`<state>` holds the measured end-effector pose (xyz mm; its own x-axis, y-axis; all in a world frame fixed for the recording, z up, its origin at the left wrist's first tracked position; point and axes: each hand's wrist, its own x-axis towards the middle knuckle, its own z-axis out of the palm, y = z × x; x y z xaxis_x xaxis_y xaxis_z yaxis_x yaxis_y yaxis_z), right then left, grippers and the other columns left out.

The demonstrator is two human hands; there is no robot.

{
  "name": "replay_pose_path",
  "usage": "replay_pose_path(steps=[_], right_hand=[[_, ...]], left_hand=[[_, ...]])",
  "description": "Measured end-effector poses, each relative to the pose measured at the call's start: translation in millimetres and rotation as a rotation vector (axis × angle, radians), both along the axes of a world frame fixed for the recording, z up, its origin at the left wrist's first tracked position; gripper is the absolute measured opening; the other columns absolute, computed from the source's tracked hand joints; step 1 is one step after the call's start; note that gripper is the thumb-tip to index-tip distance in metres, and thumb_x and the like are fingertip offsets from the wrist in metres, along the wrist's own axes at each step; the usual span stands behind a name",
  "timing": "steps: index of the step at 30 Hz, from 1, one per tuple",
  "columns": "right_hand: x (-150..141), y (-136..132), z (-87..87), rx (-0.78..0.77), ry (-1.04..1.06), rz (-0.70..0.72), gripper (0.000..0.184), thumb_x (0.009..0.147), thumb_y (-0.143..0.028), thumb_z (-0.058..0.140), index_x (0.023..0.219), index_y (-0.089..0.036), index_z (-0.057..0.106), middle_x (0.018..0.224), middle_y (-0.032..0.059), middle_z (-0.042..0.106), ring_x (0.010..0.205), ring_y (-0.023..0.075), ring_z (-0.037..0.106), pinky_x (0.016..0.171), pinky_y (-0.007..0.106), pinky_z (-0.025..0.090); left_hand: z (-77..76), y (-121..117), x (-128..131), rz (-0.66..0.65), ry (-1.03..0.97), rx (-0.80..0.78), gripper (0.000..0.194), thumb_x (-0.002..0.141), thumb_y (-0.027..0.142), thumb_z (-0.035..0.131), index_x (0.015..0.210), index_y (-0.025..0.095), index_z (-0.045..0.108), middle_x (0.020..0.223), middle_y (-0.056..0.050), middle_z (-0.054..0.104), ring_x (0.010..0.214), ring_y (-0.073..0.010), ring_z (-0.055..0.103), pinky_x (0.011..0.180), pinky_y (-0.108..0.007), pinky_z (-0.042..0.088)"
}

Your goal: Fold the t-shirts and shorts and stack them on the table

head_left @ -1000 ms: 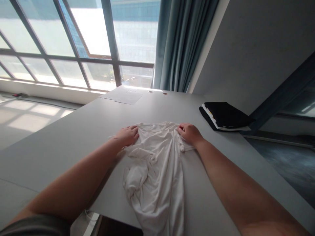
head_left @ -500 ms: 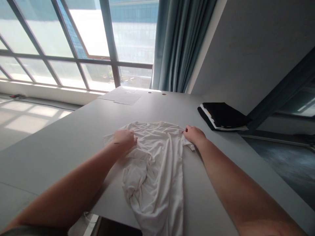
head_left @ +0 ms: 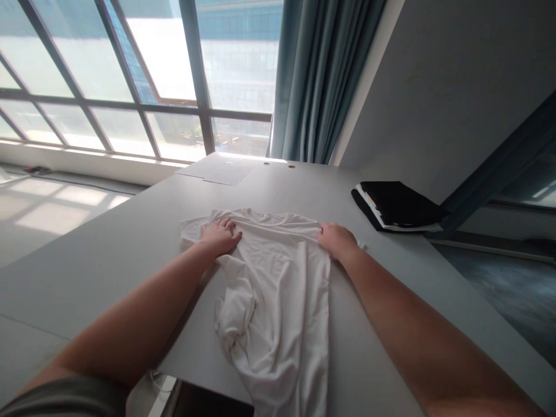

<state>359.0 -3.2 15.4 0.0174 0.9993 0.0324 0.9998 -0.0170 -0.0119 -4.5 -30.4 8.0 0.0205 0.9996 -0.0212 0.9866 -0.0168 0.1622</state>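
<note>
A white T-shirt (head_left: 278, 289) lies wrinkled on the white table, its neckline at the far end and its lower part running toward me past the near edge. The lower left side is bunched into a loose lump. My left hand (head_left: 220, 236) rests flat on the shirt's upper left, beside the sleeve, with its fingers spread. At the upper right shoulder, my right hand (head_left: 336, 238) is closed on the fabric, its fingertips curled over the cloth. The right sleeve is mostly hidden behind that hand.
Black folders with papers (head_left: 397, 205) lie on the table (head_left: 130, 266) at the right. Flat paper sheets (head_left: 228, 172) are at the far left, near two round holes. A dark object (head_left: 208, 399) sits below the near edge. Windows and a blue-grey curtain (head_left: 321, 81) stand behind.
My left hand has gone from closed on the cloth to lying flat with spread fingers. The shirt's upper part is smoother and pulled slightly wider. My right hand has shifted slightly left.
</note>
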Motion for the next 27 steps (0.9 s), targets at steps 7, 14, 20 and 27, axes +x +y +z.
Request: replay_pose_path(steps=[7,14,20,27], right_hand=[[0,10,-15.8,-0.102,0.097,-0.1,0.066,0.101,-0.063,0.035,0.157,-0.03,0.046,0.162,0.0176,0.04,0.145,0.0408,0.042,0.113,0.072,0.033],[57,40,-30.4,-0.121,0.079,-0.172,0.066,0.106,-0.055,0.024,0.166,-0.03,0.032,0.173,0.0098,0.024,0.159,0.0298,0.024,0.127,0.056,0.021],[55,31,-25.8,0.01,0.056,-0.178,0.062,0.106,-0.055,0.027,0.158,-0.027,0.049,0.172,0.012,0.027,0.157,0.034,0.026,0.124,0.058,0.025],[19,12,3.9,-0.12,0.029,-0.102,0.061,0.101,-0.053,0.039,0.135,-0.013,0.07,0.136,0.0237,0.065,0.125,0.0377,0.063,0.107,0.05,0.048]], left_hand=[[2.3,-1,-3,0.132,0.029,0.02,0.062,0.099,0.062,0.041,0.153,0.035,0.052,0.174,-0.01,0.025,0.156,-0.0475,0.023,0.112,-0.078,0.028],[11.2,-6,-4,0.196,0.116,-0.092,0.075,0.098,0.063,0.036,0.155,0.016,0.049,0.16,-0.023,0.047,0.144,-0.0431,0.047,0.111,-0.06,0.042],[4.5,6,-21,0.269,0.067,-0.115,0.08,0.097,0.071,0.028,0.165,0.029,0.036,0.174,-0.014,0.024,0.158,-0.0451,0.023,0.117,-0.071,0.03],[-3.7,20,-43,0.389,0.055,-0.144,0.078,0.094,0.076,0.028,0.164,0.042,0.035,0.175,-0.012,0.022,0.155,-0.0543,0.021,0.102,-0.083,0.033]])
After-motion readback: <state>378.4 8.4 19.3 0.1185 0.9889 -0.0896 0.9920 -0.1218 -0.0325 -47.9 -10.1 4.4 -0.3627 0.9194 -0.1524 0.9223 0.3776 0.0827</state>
